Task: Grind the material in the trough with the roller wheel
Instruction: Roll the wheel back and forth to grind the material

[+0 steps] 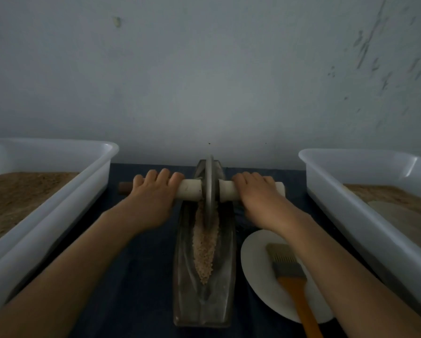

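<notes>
The left hand (153,191) and right hand (256,191) each gripped the axle handle (190,190) beside the roller wheel (210,189), likely balancing pressure onto the grain (204,245) in the trough (202,301).

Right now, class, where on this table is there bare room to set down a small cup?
Bare cloth lies between the left tub and the trough, under the left arm. Right of the trough is crowded: plate with brush, then the right tub.
</notes>
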`<control>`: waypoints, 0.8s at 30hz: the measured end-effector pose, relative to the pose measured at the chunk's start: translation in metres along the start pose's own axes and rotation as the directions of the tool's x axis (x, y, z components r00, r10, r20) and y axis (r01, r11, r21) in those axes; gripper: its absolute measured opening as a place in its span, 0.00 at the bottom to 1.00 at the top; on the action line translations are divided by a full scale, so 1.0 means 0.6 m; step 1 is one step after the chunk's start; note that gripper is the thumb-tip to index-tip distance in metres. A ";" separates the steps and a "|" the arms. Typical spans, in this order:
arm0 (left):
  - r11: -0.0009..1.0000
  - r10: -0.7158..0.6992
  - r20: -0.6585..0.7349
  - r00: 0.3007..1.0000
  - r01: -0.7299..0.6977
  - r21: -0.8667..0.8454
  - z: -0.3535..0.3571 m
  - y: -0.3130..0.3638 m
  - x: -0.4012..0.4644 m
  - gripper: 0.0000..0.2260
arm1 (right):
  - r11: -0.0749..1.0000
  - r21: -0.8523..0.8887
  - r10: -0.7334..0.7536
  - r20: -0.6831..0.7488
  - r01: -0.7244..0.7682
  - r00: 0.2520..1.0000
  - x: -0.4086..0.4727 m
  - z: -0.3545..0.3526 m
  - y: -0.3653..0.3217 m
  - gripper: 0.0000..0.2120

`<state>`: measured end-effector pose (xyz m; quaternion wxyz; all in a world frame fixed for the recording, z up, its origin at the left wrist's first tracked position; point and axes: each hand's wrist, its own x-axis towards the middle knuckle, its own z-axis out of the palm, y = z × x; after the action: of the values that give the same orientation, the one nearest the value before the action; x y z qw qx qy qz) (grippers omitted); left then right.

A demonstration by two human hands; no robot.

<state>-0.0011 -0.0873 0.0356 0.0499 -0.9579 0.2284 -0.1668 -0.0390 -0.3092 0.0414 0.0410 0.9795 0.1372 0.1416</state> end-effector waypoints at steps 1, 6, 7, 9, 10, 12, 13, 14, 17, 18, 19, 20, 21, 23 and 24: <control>0.999 0.004 0.078 0.997 -0.001 -0.037 -0.012 -0.001 -0.006 0.21 | 1.000 0.005 -0.007 0.049 0.007 0.999 -0.005 -0.011 -0.005 0.20; 0.982 0.153 0.483 0.862 -0.078 -0.171 -0.083 -0.005 -0.033 0.19 | 0.996 0.063 -0.076 0.332 0.059 0.940 -0.036 -0.068 -0.023 0.15; 0.972 0.188 0.540 0.820 -0.075 -0.224 -0.096 -0.008 -0.039 0.18 | 0.994 0.089 -0.095 0.375 0.066 0.922 -0.042 -0.077 -0.024 0.14; 0.951 0.250 0.603 0.758 -0.076 -0.300 -0.116 -0.009 -0.048 0.14 | 0.988 0.130 -0.131 0.440 0.082 0.888 -0.053 -0.091 -0.024 0.13; 0.944 0.268 0.614 0.742 -0.075 -0.322 -0.121 -0.009 -0.051 0.13 | 0.986 0.145 -0.144 0.458 0.086 0.877 -0.057 -0.094 -0.024 0.13; 0.937 0.277 0.617 0.737 -0.066 -0.342 -0.122 -0.010 -0.052 0.12 | 0.982 0.172 -0.150 0.471 0.076 0.869 -0.057 -0.095 -0.021 0.14; 0.937 0.273 0.611 0.743 -0.060 -0.345 -0.118 -0.011 -0.048 0.13 | 0.981 0.181 -0.145 0.467 0.066 0.872 -0.054 -0.092 -0.019 0.14; 0.937 0.266 0.598 0.756 -0.057 -0.344 -0.112 -0.012 -0.043 0.14 | 0.982 0.182 -0.134 0.453 0.055 0.881 -0.049 -0.088 -0.018 0.14; 0.956 0.212 0.513 0.832 -0.067 -0.286 -0.083 -0.015 -0.021 0.16 | 0.990 0.137 -0.070 0.343 0.024 0.937 -0.027 -0.064 -0.012 0.15; 0.968 0.178 0.467 0.866 -0.069 -0.242 -0.071 -0.016 -0.013 0.17 | 0.994 0.109 -0.051 0.285 0.021 0.957 -0.020 -0.054 -0.010 0.15; 0.979 0.139 0.407 0.903 -0.065 -0.192 -0.057 -0.017 -0.005 0.18 | 0.997 0.080 -0.039 0.223 0.022 0.974 -0.014 -0.043 -0.007 0.16; 0.988 0.102 0.334 0.937 -0.055 -0.147 -0.043 -0.016 0.001 0.19 | 0.998 0.056 -0.031 0.163 0.022 0.986 -0.008 -0.033 -0.004 0.17; 0.993 0.070 0.250 0.966 -0.043 -0.111 -0.030 -0.016 0.006 0.19 | 0.999 0.038 -0.025 0.107 0.021 0.994 -0.003 -0.023 -0.001 0.18; 0.998 0.035 0.073 0.997 -0.030 -0.061 -0.005 -0.014 0.012 0.20 | 1.000 0.022 -0.017 0.014 0.017 1.000 0.005 -0.008 0.005 0.21; 0.999 0.026 0.003 1.000 -0.026 -0.042 0.005 -0.012 0.014 0.21 | 1.000 0.020 -0.013 -0.018 0.013 1.000 0.008 -0.002 0.007 0.22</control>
<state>0.0102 -0.0845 0.0366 0.0322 -0.9560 0.2441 -0.1597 -0.0336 -0.3118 0.0444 0.0307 0.9777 0.1455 0.1484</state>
